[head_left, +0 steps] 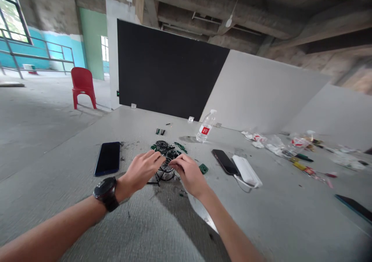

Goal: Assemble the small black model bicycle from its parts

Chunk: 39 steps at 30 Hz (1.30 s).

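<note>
Small black spoked wheels and thin frame parts lie in a cluster at the middle of the grey table. My left hand [145,168], with a dark watch on its wrist, is closed at the left side of a small spoked wheel [166,166]. From the right, my right hand [187,171] pinches at the same wheel's edge. Its fingertips cover the exact grip. Another black wheel [162,143] lies just behind, beside a long green piece [181,147]. A green plate [203,169] rests to the right of my right hand.
A dark phone [107,158] lies left. A water bottle [206,126] stands behind. Right are another phone [225,162] and a white power bank [246,171] with a cable. Plastic litter and a yellow tool [299,166] lie farther right. A black panel [171,70] borders the table's back.
</note>
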Tool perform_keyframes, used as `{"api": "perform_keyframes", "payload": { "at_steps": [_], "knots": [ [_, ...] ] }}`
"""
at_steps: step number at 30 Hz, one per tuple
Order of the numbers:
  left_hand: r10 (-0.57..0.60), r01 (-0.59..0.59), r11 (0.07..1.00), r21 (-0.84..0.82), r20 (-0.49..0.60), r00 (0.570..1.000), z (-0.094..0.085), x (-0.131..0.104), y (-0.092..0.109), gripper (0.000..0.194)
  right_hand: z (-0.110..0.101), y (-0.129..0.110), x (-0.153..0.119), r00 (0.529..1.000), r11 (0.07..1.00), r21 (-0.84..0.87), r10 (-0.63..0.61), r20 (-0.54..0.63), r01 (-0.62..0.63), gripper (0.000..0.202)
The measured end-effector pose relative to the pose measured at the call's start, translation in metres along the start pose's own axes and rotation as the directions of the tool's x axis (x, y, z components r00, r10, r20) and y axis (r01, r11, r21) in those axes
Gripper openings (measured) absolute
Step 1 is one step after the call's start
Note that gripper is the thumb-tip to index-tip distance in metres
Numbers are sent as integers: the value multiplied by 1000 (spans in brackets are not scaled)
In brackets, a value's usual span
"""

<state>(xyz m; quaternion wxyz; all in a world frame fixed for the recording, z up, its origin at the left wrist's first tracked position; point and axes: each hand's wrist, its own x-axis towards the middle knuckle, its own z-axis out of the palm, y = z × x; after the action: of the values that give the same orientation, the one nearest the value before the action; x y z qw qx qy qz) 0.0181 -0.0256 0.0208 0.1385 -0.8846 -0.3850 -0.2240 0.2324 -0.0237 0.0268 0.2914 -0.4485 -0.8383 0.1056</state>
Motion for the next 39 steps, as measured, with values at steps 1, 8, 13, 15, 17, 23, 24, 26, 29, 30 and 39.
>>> {"api": "perform_keyframes", "payload": {
  "at_steps": [1, 8, 13, 15, 17, 23, 24, 26, 29, 30, 39],
  "knots": [
    [0, -1, 1000, -22, -11, 1000, 1, 0, -1, 35, 0, 0, 0, 1000, 1000, 21, -2, -1, 2, 26],
    [5, -8, 994, -108, -30, 1000, 10, -3, -6, 24, -2, -3, -1, 1000, 992, 126, -22, -17, 24, 30],
    [-92, 92, 983, -162, 9, 996, 18, -3, -5, 18, -3, -6, -1, 999, 986, 162, -39, -13, 40, 29],
    [-137, 138, 966, -217, 24, 990, 20, -3, -4, 17, -3, -7, -1, 999, 984, 174, -33, -3, 33, 30],
    [-165, 167, 946, -279, 29, 986, 21, -3, -2, 18, -3, -7, -1, 1000, 983, 180, -25, 6, 23, 29],
    [-193, 186, 890, -416, 24, 981, 17, 0, 1, 18, -3, -7, -1, 999, 985, 170, -29, 28, 24, 28],
    [-193, 186, 891, -413, 25, 981, 16, 0, 0, 18, -3, -6, -2, 999, 988, 153, -28, 19, 25, 28],
    [-212, 203, 902, -381, 18, 977, 15, 1, -4, 19, -4, -5, -2, 1000, 994, 112, -17, -4, 17, 28],
    [-254, 252, 930, -269, 27, 967, 15, 2, -13, 23, -5, -1, -1, 998, 998, 69, 17, -53, -13, 26],
    [-244, 249, 943, -222, 46, 969, 15, 2, -16, 23, -5, 1, -1, 997, 998, 65, 23, -72, -19, 24],
    [-249, 251, 968, 11, 165, 954, 30, -4, -33, 27, -2, 5, -1, 989, 995, 73, 71, -130, -62, 23]
  ]
}}
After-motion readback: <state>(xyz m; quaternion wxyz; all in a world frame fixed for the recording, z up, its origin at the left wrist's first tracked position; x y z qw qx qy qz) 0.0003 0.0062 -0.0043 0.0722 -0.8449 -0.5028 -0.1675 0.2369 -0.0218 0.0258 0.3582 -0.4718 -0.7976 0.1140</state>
